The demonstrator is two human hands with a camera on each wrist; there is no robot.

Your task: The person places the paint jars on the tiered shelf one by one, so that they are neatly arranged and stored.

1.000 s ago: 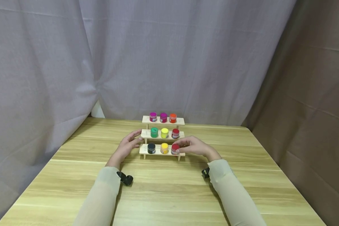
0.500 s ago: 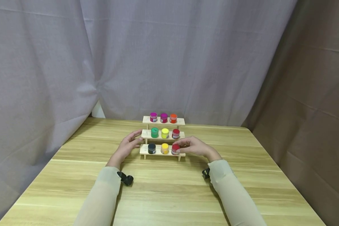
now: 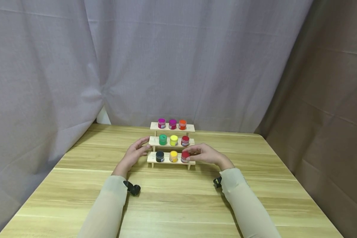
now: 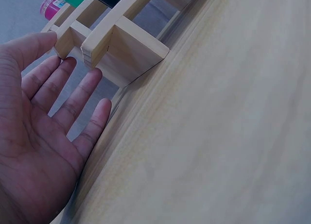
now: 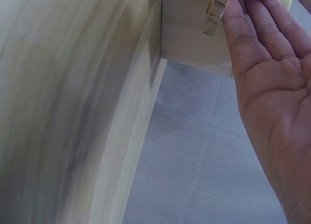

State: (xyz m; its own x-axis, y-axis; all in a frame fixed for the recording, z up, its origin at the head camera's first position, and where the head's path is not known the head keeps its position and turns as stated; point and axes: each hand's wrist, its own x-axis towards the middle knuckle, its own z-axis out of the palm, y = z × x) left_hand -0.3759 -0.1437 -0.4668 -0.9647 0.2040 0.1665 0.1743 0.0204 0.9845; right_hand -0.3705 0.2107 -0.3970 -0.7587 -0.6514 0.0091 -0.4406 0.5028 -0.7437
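Note:
A three-step wooden stand [image 3: 151, 157] bears rows of small paint jars. At the right end of its lowest step, my right hand [image 3: 206, 154] pinches a red paint jar [image 3: 184, 158] between thumb and fingers, and the jar sits upright on the board. In the right wrist view that hand [image 5: 277, 73] hides most of the jar. My left hand [image 3: 133, 154] is at the stand's left end with its fingers spread. The left wrist view has these fingertips [image 4: 92, 77] against or very near the board ends; contact is hard to tell.
Beside the red jar stand a yellow-orange jar [image 3: 173, 156] and a black jar [image 3: 159, 156]. The middle step carries green [image 3: 163, 139], yellow [image 3: 174, 140] and dark red [image 3: 185, 141] jars. Purple and orange jars [image 3: 182, 124] top the stand. Grey curtain [image 3: 178, 66] hangs behind the table [image 3: 172, 205].

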